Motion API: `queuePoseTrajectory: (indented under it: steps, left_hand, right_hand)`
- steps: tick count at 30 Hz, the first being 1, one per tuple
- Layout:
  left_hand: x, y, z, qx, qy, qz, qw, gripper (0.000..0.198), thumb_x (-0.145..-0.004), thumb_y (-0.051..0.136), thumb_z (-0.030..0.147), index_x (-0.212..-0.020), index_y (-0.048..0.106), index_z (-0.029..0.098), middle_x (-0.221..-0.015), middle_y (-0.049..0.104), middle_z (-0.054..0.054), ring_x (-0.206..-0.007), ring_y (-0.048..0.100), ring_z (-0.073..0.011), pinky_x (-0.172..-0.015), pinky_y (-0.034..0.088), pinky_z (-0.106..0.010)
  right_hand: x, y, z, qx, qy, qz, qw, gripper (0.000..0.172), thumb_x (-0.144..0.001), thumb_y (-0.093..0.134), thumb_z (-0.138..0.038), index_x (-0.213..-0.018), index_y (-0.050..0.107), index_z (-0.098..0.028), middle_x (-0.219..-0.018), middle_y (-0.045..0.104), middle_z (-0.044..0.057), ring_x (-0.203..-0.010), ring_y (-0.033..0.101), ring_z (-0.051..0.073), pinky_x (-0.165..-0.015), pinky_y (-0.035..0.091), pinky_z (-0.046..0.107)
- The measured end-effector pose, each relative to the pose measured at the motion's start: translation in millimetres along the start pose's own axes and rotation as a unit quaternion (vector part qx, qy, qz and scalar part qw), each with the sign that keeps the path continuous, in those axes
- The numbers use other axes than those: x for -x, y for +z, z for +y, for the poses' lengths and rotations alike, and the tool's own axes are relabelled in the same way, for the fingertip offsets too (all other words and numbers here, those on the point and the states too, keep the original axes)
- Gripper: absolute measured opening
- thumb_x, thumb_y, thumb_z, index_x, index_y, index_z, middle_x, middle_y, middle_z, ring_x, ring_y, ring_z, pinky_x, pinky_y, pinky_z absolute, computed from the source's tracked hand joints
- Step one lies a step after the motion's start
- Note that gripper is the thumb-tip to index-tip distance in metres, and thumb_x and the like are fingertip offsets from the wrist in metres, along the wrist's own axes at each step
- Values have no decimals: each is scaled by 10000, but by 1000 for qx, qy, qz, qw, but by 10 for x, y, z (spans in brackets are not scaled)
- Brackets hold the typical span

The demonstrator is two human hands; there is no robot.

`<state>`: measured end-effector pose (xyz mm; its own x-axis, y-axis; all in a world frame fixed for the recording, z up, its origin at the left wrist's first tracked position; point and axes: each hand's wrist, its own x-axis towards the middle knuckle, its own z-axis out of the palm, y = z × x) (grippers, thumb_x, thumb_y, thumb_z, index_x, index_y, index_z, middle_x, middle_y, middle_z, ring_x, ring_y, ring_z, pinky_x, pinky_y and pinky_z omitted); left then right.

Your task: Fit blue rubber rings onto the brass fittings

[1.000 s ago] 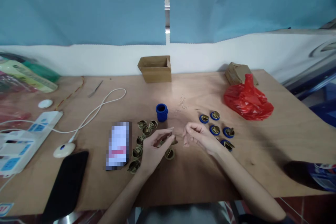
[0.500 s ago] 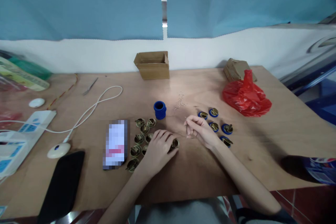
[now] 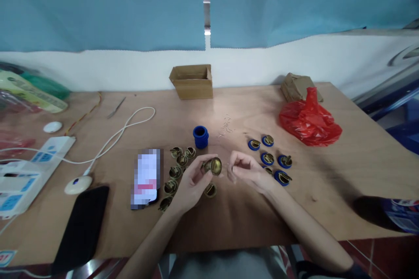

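Observation:
My left hand (image 3: 193, 183) is closed round a brass-coloured round fitting (image 3: 216, 166), its domed face turned to the right. Facing it across a small gap, my right hand (image 3: 244, 169) pinches what looks like a thin wire piece, barely visible at the fingertips. Several similar brass fittings with raised levers (image 3: 170, 187) lie left of my left hand, some partly hidden by it, and one fitting (image 3: 210, 190) sits just below it. Beyond both hands are a stack of blue rings (image 3: 200, 137) and a scatter of thin curved wire pieces (image 3: 226, 125).
Brass fittings seated in blue rings (image 3: 267, 158) lie right of my right hand. A red plastic bag (image 3: 309, 122), a cardboard box (image 3: 193, 87) and a bottle (image 3: 389, 213) stand farther out. Leftward are a lit phone (image 3: 144, 178), a dark phone (image 3: 81, 226), cables and a power strip (image 3: 29, 174).
My left hand has lifted a brass fitting off the table and turned it toward my right hand. My right hand has moved slightly down, still pinching.

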<state>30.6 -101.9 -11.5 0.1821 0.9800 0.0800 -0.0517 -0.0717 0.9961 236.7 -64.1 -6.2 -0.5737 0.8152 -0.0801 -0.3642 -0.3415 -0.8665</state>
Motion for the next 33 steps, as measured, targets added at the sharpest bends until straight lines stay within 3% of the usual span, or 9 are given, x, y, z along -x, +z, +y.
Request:
queuePoseTrajectory:
  steps: [6, 11, 17, 27, 33]
  left_hand:
    - [22, 35, -60, 13, -13, -14, 1000, 330, -962, 613, 355, -1268, 638, 236, -1133, 677, -84, -975, 666, -201, -850, 585, -320]
    - [19, 65, -93, 4, -19, 12, 1000, 298, -942, 637, 362, -1196, 690, 213, -1072, 700, -82, -946, 667, -205, -853, 591, -338]
    - [12, 93, -88, -4, -31, 32, 999, 233, -850, 708, 259, -1071, 745, 195, -946, 730, -56, -843, 666, -179, -733, 569, -273]
    - [11, 84, -70, 26, -20, 42, 999, 197, -804, 744, 185, -1001, 739, 195, -1010, 756, -55, -896, 695, -175, -751, 545, -253]
    - [-2, 63, -103, 28, 14, 52, 998, 175, -835, 733, 196, -1009, 736, 209, -1032, 766, -49, -984, 704, -185, -854, 553, -282]
  right_hand:
    - [37, 25, -69, 91, -10, -25, 995, 346, -864, 769, -492, -830, 591, -196, -726, 625, -18, -550, 459, 90, -532, 342, 233]
    - [39, 39, -73, 110, 5, -35, 993, 336, -927, 689, -505, -835, 593, -196, -658, 560, -43, -524, 408, 85, -517, 292, 234]
    - [-4, 47, 22, 79, 12, -23, 997, 345, -929, 692, -481, -790, 564, -193, -576, 508, -73, -473, 355, 72, -486, 248, 235]
    - [2, 0, 62, 98, 3, -24, 995, 312, -862, 783, -435, -850, 597, -185, -721, 610, -30, -605, 508, 98, -594, 374, 238]
    - [22, 1, 55, 153, -32, -38, 987, 240, -916, 734, -375, -888, 583, -191, -780, 611, -23, -654, 518, 102, -620, 372, 236]
